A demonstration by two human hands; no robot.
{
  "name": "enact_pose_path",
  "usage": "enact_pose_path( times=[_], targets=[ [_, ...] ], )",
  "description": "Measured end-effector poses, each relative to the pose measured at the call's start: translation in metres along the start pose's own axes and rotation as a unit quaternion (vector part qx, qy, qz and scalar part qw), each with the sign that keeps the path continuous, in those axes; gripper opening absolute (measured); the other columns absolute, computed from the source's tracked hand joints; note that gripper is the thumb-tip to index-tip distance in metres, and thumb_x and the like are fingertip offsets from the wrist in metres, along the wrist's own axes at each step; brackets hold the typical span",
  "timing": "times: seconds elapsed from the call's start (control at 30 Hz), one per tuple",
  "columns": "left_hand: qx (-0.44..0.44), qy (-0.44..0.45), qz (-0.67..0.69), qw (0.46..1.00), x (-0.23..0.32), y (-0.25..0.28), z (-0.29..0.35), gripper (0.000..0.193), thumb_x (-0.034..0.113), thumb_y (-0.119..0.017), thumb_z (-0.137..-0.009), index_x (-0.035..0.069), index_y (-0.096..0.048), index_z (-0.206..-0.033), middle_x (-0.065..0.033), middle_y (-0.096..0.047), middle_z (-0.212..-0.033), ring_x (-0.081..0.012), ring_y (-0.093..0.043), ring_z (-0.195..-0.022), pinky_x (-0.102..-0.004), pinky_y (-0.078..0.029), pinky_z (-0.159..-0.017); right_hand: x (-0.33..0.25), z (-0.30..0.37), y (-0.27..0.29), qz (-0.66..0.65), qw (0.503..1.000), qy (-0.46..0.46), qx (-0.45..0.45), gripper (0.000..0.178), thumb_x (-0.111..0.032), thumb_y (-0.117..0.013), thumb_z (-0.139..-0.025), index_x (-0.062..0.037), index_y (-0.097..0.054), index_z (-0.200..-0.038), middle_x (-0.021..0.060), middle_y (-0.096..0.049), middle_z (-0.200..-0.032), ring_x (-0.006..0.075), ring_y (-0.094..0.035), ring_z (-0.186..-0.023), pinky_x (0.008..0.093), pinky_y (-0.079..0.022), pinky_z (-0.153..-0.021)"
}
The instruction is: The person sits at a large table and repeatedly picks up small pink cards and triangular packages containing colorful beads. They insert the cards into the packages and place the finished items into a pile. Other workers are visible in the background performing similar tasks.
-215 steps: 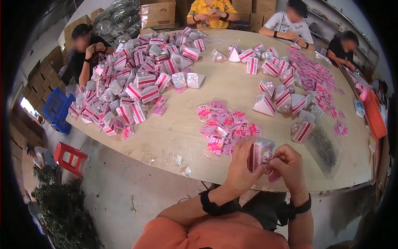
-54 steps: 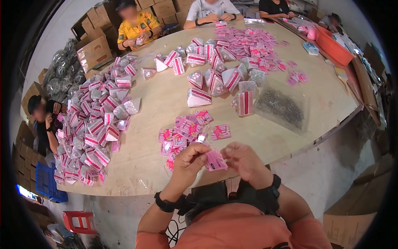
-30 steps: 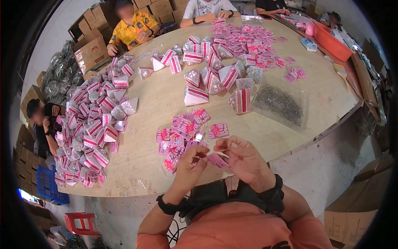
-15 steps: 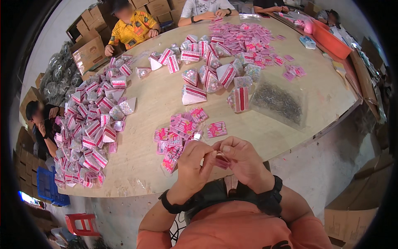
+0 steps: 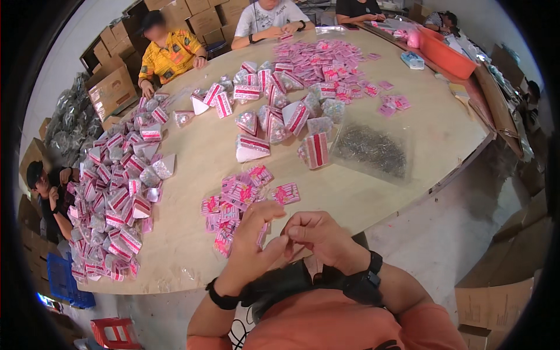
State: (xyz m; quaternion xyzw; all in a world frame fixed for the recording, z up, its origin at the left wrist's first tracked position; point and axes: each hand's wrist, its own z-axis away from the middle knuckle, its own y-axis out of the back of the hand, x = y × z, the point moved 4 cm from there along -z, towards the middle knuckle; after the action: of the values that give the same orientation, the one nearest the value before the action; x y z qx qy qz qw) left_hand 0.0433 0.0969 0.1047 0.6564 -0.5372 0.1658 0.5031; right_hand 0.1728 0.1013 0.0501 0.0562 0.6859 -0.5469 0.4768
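Near one card pile (image 5: 238,193): one left hand (image 5: 252,245), spread; one right hand (image 5: 322,240), pinched.

It's a workshop, a packing or assembly room by the look of it: co-workers (image 5: 170,55) around one broad, pale wooden table (image 5: 195,175), heaps of wedge-shaped pink-and-white packages (image 5: 119,201) and flat pink printed cards (image 5: 326,58), brown cardboard boxes (image 5: 204,23) stacked behind (quite a wall!), hard grey floor (image 5: 408,251) below.

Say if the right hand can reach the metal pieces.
Probably yes: only tabletop seems to lie between the right hand and the metal pieces, though whether their clear plastic holder is open is unclear.
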Motion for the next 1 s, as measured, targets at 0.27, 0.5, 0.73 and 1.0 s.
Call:
enact_pose_path(
  times=[0.27,0.5,0.73,1.0],
  targets=[
    [-0.126,0.023,0.066,0.99,0.003,0.003,-0.003,0.038,0.015,-0.062,-0.071,0.002,-0.053,-0.105,-0.0134,-0.055,-0.1,-0.0242,-0.053,-0.089,-0.0324,-0.042,-0.076,0.003,0.003,0.005,-0.03,0.997,-0.064,-0.028,0.011,-0.01,-0.058,-0.082,0.0011,-0.057,-0.081,0.011,-0.061,-0.075,0.0182,-0.06,-0.063,0.0277,-0.051,-0.058],
    [-0.053,-0.083,-0.135,0.986,0.008,0.004,0.011,0.011,0.003,-0.061,-0.071,0.002,-0.053,-0.078,-0.0111,-0.051,-0.068,-0.0275,-0.051,-0.059,-0.0343,-0.04,-0.05,0.009,0.002,0.011,-0.031,0.996,-0.083,-0.033,0.009,-0.01,-0.058,-0.082,-0.0005,-0.057,-0.082,0.0104,-0.061,-0.076,0.0163,-0.06,-0.069,0.0275,-0.049,-0.063],
    [-0.023,0.017,-0.098,0.995,0.007,-0.004,0.01,0.006,0.004,-0.059,-0.074,0.002,-0.053,-0.074,-0.0103,-0.048,-0.061,-0.0255,-0.049,-0.054,-0.0336,-0.037,-0.048,-0.013,0.003,-0.006,0.13,0.986,0.098,0.025,0.022,-0.007,-0.059,-0.08,-0.001,-0.049,-0.098,0.0069,-0.057,-0.09,0.012,-0.056,-0.076,0.026,-0.047,-0.07],
    [-0.004,0.16,0.062,0.985,-0.005,-0.012,0.013,0.008,0.005,-0.054,-0.079,0.0,-0.054,-0.073,-0.0036,-0.048,-0.06,-0.0093,-0.043,-0.054,-0.0253,-0.034,-0.048,-0.022,0.014,-0.014,0.326,0.942,0.057,0.05,0.016,-0.006,-0.056,-0.081,-0.0024,-0.048,-0.094,0.004,-0.054,-0.079,0.0104,-0.052,-0.069,0.0276,-0.047,-0.063]
  ],
)
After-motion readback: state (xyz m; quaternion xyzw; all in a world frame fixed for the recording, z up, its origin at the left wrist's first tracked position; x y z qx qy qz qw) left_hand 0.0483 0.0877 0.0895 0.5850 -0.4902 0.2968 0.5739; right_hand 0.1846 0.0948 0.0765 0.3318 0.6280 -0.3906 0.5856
